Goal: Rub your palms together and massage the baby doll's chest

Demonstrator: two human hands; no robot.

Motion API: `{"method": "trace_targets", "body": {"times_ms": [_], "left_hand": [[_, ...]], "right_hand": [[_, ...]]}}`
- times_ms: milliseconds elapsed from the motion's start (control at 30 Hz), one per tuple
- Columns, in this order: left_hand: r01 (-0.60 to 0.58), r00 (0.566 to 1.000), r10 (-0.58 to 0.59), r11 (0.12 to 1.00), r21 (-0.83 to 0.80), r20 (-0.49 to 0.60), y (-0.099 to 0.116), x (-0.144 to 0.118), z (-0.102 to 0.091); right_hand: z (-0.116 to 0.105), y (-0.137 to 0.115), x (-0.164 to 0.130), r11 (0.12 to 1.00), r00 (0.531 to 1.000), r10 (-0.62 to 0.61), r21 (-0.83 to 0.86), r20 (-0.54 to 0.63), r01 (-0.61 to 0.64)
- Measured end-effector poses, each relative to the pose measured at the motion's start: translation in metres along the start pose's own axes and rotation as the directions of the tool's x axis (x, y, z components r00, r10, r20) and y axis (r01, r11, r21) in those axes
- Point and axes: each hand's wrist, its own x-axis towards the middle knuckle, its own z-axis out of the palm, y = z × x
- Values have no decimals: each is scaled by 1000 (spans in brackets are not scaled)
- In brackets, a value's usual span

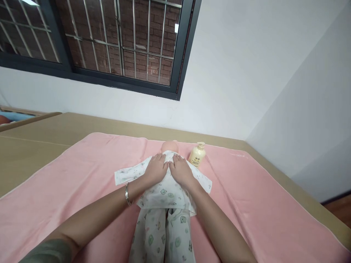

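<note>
Both hands, the left hand and the right hand, lie flat and open on the white printed baby shirt of a doll, beside a cream pump bottle, on a pink towel.

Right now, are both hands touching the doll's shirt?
Touching. The head view shows the left hand and right hand lying flat, palms down, on the doll's printed shirt, with no gap beneath them.
</note>
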Motion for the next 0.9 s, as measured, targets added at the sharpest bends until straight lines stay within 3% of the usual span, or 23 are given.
{"method": "trace_targets", "body": {"times_ms": [167, 300, 433, 767, 900], "left_hand": [[-22, 998, 23, 1000, 18, -51, 7, -7, 2], [38, 999, -38, 997, -64, 1, -2, 5, 0], [86, 993, -94, 992, -94, -76, -7, 10, 6], [38, 981, -64, 989, -144, -185, -8, 4, 16], [28, 974, -58, 990, -137, -218, -10, 4, 18]], "right_hand": [[-4, 13, 10, 998, 998, 23, 52, 56, -26], [-2, -2, -2, 1000, 1000, 3, -27, 1, -3], [2, -13, -11, 994, 997, -59, -92, -40, 55], [-10, 14, 8, 976, 996, 2, 219, -86, 17], [-6, 5, 2, 973, 967, 14, 227, -256, 46]]}}
